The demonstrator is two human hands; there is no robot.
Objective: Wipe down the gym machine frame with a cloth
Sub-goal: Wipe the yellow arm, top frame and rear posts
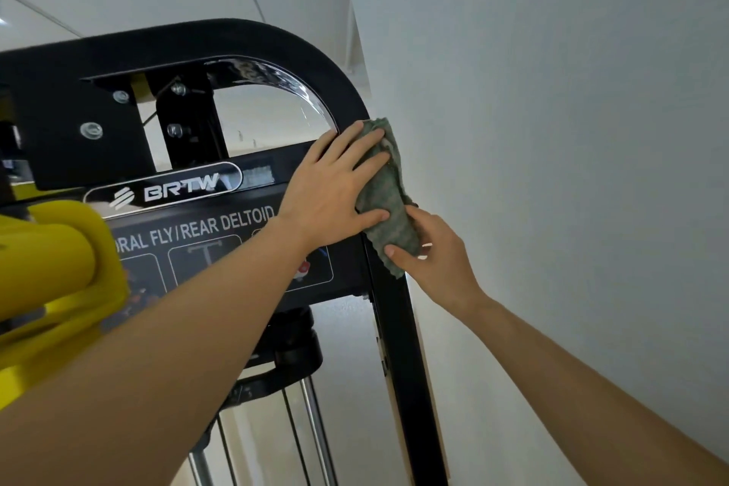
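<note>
straight, spread fingers of the left hand (335, 185) press the green cloth (388, 205) flat on the black machine frame (398, 327) at centre; the right hand (434, 256), just below, pinches the cloth's lower end beside the white wall (552, 130).

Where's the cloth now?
Head view, right of centre: the green cloth lies on the frame's right upright, under the left hand, lower end pinched by the right hand.
</note>
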